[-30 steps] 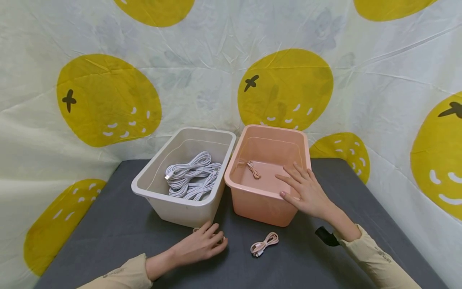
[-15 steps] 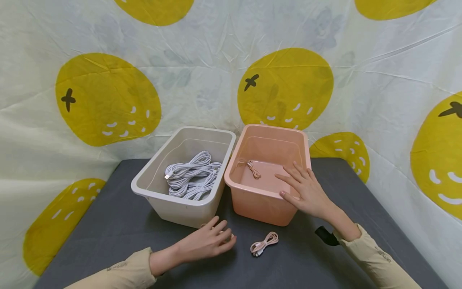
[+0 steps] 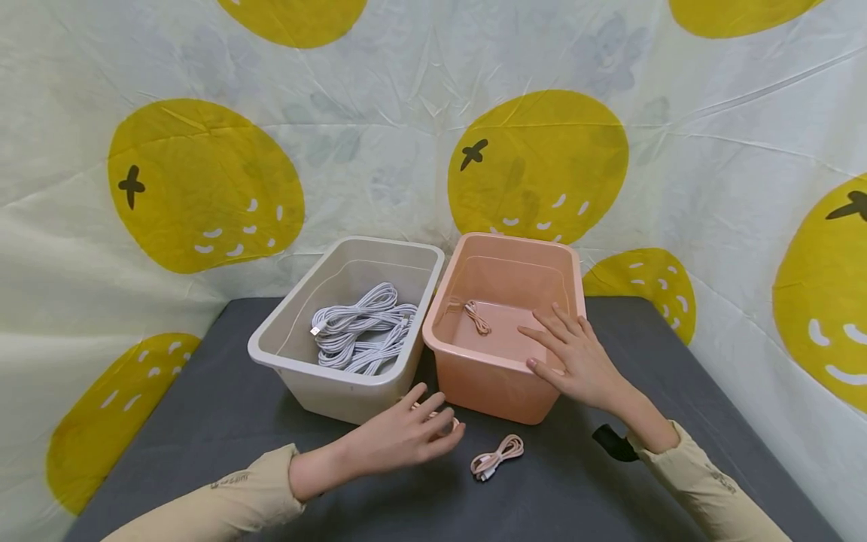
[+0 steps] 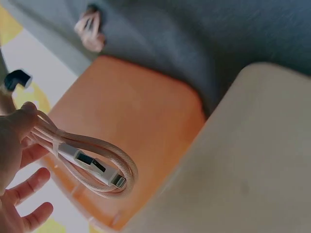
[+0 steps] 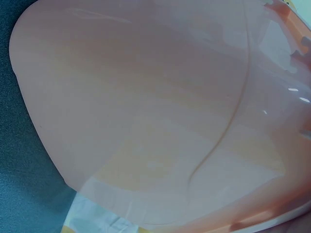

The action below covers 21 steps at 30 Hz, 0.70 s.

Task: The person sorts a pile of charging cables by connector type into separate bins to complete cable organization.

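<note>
Pinched between the thumb and a finger of my left hand is a coiled pink charging cable. Its light-coloured plugs, one with a Lightning tip, show in the left wrist view. The hand is above the table, in front of the two bins. My right hand rests with spread fingers on the front right rim of the pink bin. Inside that bin lies a small pink cable bundle. Another tied pink cable lies on the table before it. The right wrist view shows mostly pink bin wall.
A beige bin stands left of the pink one, with bundled white cables in it. Both are on a dark grey table. A black object is by my right wrist. Patterned cloth hangs behind.
My left hand has moved right and a little away from me, lifting the pink cable from near the beige bin's front. The right hand has stayed on the pink bin's rim.
</note>
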{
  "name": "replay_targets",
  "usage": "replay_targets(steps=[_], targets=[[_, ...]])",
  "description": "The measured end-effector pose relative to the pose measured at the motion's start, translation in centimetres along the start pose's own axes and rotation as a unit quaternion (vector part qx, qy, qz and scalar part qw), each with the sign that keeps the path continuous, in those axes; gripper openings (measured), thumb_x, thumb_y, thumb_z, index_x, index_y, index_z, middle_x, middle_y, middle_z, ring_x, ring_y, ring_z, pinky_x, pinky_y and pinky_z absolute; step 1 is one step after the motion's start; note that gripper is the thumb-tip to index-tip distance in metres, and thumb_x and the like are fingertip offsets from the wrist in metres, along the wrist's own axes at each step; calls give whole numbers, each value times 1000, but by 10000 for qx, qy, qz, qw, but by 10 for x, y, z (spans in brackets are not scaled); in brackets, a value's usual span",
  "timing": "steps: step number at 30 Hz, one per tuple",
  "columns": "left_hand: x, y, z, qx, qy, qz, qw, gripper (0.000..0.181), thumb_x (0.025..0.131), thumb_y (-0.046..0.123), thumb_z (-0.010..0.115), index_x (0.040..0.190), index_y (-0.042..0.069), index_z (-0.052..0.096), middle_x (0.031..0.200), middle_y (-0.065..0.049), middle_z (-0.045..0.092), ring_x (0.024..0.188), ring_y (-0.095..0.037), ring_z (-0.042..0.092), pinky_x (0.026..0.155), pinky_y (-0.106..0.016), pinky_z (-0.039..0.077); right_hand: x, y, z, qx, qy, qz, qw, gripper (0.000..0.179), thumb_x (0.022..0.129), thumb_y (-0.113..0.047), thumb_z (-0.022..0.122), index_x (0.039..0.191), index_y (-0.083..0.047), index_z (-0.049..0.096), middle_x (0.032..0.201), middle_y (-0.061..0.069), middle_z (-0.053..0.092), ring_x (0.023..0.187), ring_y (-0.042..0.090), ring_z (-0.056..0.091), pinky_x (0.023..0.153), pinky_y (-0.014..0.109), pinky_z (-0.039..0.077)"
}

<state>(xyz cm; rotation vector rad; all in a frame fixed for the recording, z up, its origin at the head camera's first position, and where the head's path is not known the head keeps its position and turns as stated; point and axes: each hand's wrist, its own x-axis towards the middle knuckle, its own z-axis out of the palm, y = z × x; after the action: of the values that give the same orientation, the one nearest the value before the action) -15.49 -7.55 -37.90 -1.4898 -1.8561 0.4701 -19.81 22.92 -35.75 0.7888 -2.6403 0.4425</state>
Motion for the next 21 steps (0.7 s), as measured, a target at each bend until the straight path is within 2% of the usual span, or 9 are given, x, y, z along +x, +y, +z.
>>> replay_targets(steps=[3, 7, 12, 17, 21], targets=[[7, -7, -7, 197, 278, -75, 9994, 23, 93, 15, 38, 110, 21, 52, 93, 2, 53, 91, -19, 52, 78, -39, 43, 0, 0, 0, 4, 3, 2, 10000, 50, 82, -37, 57, 128, -22, 47, 140, 15, 36, 136, 34, 15, 99, 64, 12], [16, -20, -24, 402, 463, -104, 9981, 35, 97, 9, 22, 107, 21, 54, 91, 3, 53, 88, -19, 51, 75, -37, 42, 0, 0, 0, 17, 16, 16, 10000, 50, 82, -37, 57, 128, -22, 47, 140, 15, 36, 136, 34, 15, 99, 64, 12], [24, -36, -43, 486, 455, -99, 9977, 30, 95, 9, 30, 108, 21, 54, 90, 4, 52, 88, -18, 50, 75, -35, 41, 0, 0, 0, -9, 19, 16, 10000, 50, 81, -37, 57, 128, -22, 48, 140, 15, 36, 136, 34, 15, 99, 65, 12], [29, -44, -42, 314, 592, -154, 9976, 38, 95, 5, 23, 110, 21, 53, 94, 3, 53, 95, -21, 50, 81, -40, 41, 0, 0, 0, -11, 45, 13, 10000, 50, 81, -37, 58, 128, -21, 48, 140, 15, 37, 136, 35, 16, 99, 65, 13], [35, -50, -43, 502, 669, -145, 9964, 36, 94, 5, 23, 112, 20, 51, 97, 2, 52, 96, -22, 50, 82, -40, 41, 0, 0, 1, -9, 56, 17, 10000, 50, 80, -37, 58, 127, -21, 49, 140, 15, 37, 136, 35, 17, 99, 65, 13]])
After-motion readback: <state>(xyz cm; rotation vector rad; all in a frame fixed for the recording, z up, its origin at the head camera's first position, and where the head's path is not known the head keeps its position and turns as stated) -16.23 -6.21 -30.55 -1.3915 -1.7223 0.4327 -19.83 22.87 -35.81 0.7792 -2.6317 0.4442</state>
